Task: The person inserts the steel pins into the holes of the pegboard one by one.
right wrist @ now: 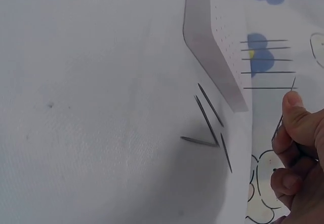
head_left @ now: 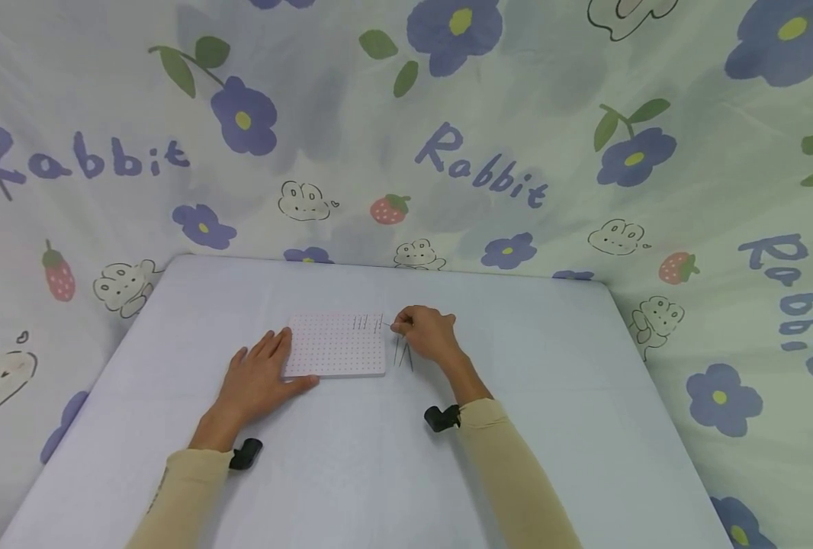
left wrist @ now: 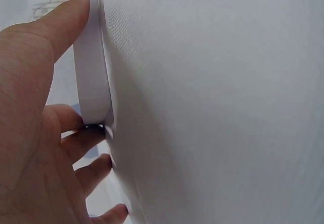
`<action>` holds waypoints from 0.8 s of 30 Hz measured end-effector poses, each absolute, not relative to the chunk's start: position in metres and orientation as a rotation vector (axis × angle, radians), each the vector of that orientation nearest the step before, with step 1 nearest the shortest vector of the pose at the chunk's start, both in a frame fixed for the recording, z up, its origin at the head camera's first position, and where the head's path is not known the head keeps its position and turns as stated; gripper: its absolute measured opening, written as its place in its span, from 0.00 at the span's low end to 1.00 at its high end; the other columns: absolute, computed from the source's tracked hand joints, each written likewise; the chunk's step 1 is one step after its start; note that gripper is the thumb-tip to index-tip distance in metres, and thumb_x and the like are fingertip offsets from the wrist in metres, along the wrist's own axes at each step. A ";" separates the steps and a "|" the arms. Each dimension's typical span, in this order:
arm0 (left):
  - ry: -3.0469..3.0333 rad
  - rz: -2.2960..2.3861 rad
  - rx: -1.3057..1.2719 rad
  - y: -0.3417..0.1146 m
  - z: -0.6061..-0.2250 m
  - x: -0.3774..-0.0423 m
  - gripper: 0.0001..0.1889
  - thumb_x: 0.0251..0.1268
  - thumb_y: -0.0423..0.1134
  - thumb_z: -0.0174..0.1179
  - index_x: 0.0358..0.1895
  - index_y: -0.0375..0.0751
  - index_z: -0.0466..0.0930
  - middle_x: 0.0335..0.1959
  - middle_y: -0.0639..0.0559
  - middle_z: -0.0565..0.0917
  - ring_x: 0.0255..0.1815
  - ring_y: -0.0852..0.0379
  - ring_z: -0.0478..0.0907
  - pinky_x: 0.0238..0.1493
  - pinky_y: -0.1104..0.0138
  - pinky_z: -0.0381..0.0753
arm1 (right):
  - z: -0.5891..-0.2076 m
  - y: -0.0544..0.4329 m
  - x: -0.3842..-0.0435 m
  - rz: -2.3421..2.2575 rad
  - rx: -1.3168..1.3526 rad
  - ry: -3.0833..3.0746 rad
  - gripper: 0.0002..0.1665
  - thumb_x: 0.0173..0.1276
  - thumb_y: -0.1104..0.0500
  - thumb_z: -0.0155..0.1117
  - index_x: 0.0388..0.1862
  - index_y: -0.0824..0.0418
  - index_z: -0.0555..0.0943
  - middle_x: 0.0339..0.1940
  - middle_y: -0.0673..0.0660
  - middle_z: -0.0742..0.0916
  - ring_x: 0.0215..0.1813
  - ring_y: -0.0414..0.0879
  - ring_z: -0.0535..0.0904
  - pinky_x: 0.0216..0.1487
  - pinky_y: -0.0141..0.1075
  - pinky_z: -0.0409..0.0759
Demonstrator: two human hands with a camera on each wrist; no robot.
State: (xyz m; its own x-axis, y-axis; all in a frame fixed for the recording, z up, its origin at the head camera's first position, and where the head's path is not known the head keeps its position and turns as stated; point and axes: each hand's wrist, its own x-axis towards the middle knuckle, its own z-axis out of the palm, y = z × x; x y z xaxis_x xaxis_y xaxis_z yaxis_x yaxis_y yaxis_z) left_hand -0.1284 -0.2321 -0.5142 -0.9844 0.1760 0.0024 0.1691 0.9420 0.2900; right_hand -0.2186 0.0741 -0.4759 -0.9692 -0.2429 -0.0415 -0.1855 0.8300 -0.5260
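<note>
**A thin pin (right wrist: 293, 83) pinched beside the board (head_left: 331, 347)**

My right hand (head_left: 427, 332) pinches the pin between thumb and finger, tilted, just off the board's far right corner, near five upright pins (right wrist: 268, 72). My left hand (head_left: 255, 381) rests fingers spread at the board's left end, thumb along its near edge. The pin looks light, stiff and slick, likely to roll; I'd grip it near the middle, tip free. Four loose pins (right wrist: 206, 118) lie on the table (head_left: 530, 343).

In the far right part of the white rectangular perforated board (head_left: 331, 351), thin grey metal pins (right wrist: 268, 72) are stood; loose thin grey metal pins (right wrist: 206, 118) are scattered to its right.
</note>
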 end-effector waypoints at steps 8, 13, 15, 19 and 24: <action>3.061 0.443 0.272 -0.233 -0.513 -0.129 0.58 0.61 0.73 0.58 0.78 0.29 0.52 0.78 0.33 0.58 0.79 0.33 0.52 0.70 0.31 0.49 | -0.479 0.069 -0.219 -0.978 -0.372 2.843 0.10 0.76 0.47 0.60 0.38 0.50 0.81 0.32 0.47 0.88 0.37 0.43 0.79 0.68 0.64 0.58; 3.052 0.452 0.266 -0.232 -0.512 -0.129 0.58 0.60 0.72 0.59 0.78 0.28 0.51 0.78 0.33 0.58 0.79 0.32 0.51 0.71 0.31 0.49 | -0.478 0.065 -0.218 -0.995 -0.437 2.845 0.09 0.76 0.48 0.60 0.38 0.49 0.81 0.31 0.42 0.87 0.37 0.42 0.79 0.68 0.63 0.58; 3.048 0.456 0.263 -0.233 -0.512 -0.130 0.58 0.60 0.72 0.60 0.78 0.28 0.51 0.78 0.32 0.58 0.79 0.32 0.51 0.71 0.31 0.48 | -0.477 0.064 -0.218 -0.976 -0.478 2.860 0.09 0.76 0.47 0.61 0.39 0.49 0.83 0.30 0.41 0.87 0.37 0.41 0.79 0.65 0.61 0.61; 3.046 0.457 0.259 -0.232 -0.512 -0.130 0.58 0.60 0.71 0.60 0.79 0.29 0.51 0.78 0.33 0.58 0.79 0.33 0.51 0.71 0.32 0.48 | -0.477 0.064 -0.218 -0.947 -0.531 2.885 0.09 0.74 0.47 0.63 0.42 0.49 0.84 0.31 0.39 0.87 0.42 0.42 0.80 0.61 0.58 0.63; 3.046 0.457 0.258 -0.232 -0.511 -0.130 0.57 0.61 0.71 0.60 0.78 0.29 0.51 0.78 0.33 0.58 0.79 0.33 0.51 0.71 0.32 0.48 | -0.480 0.063 -0.219 -0.868 -0.527 2.931 0.09 0.73 0.45 0.64 0.42 0.47 0.85 0.33 0.37 0.86 0.43 0.40 0.77 0.57 0.51 0.63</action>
